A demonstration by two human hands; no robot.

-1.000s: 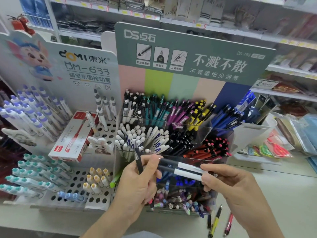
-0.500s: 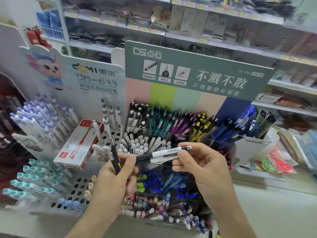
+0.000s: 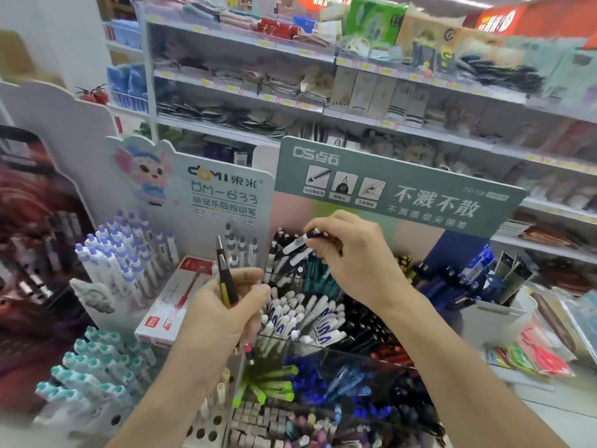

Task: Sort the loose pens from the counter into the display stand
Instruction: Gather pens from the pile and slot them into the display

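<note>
My right hand (image 3: 352, 257) pinches two black-and-white pens (image 3: 295, 252), tips angled down into the top-left compartment of the green display stand (image 3: 397, 189), among matching black-and-white pens. My left hand (image 3: 226, 315) grips a small bunch of pens (image 3: 226, 279), a yellow-and-black one and a dark one, upright, with a red end sticking out under the palm. That hand hovers in front of the stand's white-capped pen row (image 3: 300, 315). The stand's compartments hold teal, black, red, blue and pastel pens.
A white DOMI pen stand (image 3: 226, 195) with rows of blue- and teal-capped pens (image 3: 119, 257) is on the left, a red-and-white pen box (image 3: 174, 302) leaning on it. A white bin (image 3: 497, 318) and packaged goods lie right. Store shelves (image 3: 323, 105) rise behind.
My right hand has carried the two black-and-white pens up and back to the stand's top row and tilted them tip-down. My left hand rose slightly with its bunch. The camera tilted upward.
</note>
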